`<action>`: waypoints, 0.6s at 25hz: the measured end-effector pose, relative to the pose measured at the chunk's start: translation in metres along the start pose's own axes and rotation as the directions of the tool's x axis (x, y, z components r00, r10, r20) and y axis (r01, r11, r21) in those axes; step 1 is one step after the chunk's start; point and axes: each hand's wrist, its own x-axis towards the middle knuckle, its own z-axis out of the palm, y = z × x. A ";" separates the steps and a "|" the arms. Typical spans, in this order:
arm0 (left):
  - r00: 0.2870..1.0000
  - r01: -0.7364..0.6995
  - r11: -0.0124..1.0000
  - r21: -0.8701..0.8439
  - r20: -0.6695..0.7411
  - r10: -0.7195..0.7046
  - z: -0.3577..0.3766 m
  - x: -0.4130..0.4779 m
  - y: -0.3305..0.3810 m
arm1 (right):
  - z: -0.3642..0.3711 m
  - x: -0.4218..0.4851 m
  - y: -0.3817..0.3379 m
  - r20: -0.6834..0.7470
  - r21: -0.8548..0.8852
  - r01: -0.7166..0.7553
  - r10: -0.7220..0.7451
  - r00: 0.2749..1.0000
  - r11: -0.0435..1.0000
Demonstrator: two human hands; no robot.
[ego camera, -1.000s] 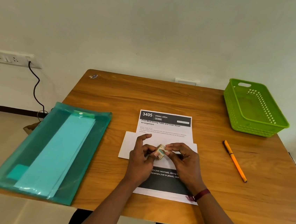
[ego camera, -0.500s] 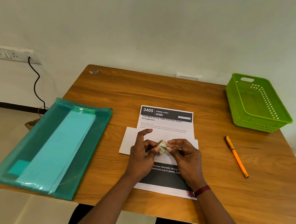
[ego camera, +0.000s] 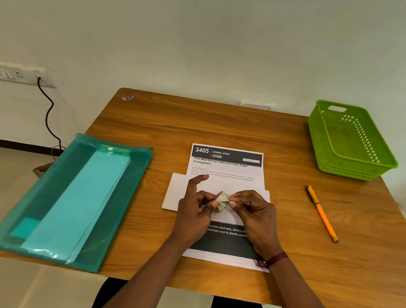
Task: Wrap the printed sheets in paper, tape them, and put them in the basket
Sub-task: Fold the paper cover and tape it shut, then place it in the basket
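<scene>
Both hands over the printed sheet (ego camera: 225,167) at table centre. Left hand (ego camera: 197,212) holds the small tape roll (ego camera: 222,201), index finger raised; right hand (ego camera: 253,214) pinches its loose end. Green basket (ego camera: 360,168) sits far right.

"3405 DINING AREA" on printed sheet (ego camera: 225,167)

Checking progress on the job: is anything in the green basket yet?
No, the green basket shows only its bare floor; the printed sheets lie on the table.
</scene>
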 end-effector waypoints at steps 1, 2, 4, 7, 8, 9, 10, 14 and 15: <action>1.000 -0.001 1.000 -0.002 0.004 0.001 0.000 0.000 0.000 | 0.000 0.000 0.000 -0.001 0.008 0.001 -0.001 1.000 1.000; 1.000 -0.003 1.000 -0.005 0.007 0.003 0.000 0.001 0.000 | 0.000 0.000 0.000 -0.001 0.012 -0.001 0.001 1.000 1.000; 1.000 -0.007 1.000 -0.010 0.009 0.007 0.000 0.001 0.000 | 0.000 0.000 0.000 0.002 0.022 -0.014 0.014 1.000 1.000; 1.000 -0.006 1.000 -0.026 -0.010 0.006 0.000 0.000 0.001 | -0.002 0.000 0.000 -0.024 0.042 -0.024 0.025 0.999 0.999; 1.000 0.004 0.999 -0.048 -0.027 -0.005 -0.002 0.001 0.000 | -0.003 0.000 0.000 -0.049 0.057 -0.032 0.034 0.998 0.998; 0.999 0.019 0.997 -0.071 -0.045 -0.022 -0.003 0.002 -0.001 | -0.004 -0.001 0.000 -0.072 0.069 -0.037 0.042 0.997 0.997; 0.998 0.032 0.995 -0.090 -0.055 -0.037 -0.004 0.003 -0.001 | -0.004 -0.001 -0.001 -0.081 0.074 -0.037 0.043 0.996 0.997; 0.998 0.015 0.997 -0.081 -0.055 -0.019 -0.002 0.002 0.001 | -0.001 0.000 0.000 -0.094 0.138 -0.126 0.140 0.986 0.982; 0.998 0.003 0.998 -0.068 -0.055 -0.006 -0.002 0.000 0.002 | -0.001 0.000 0.000 -0.102 0.157 -0.144 0.161 0.982 0.977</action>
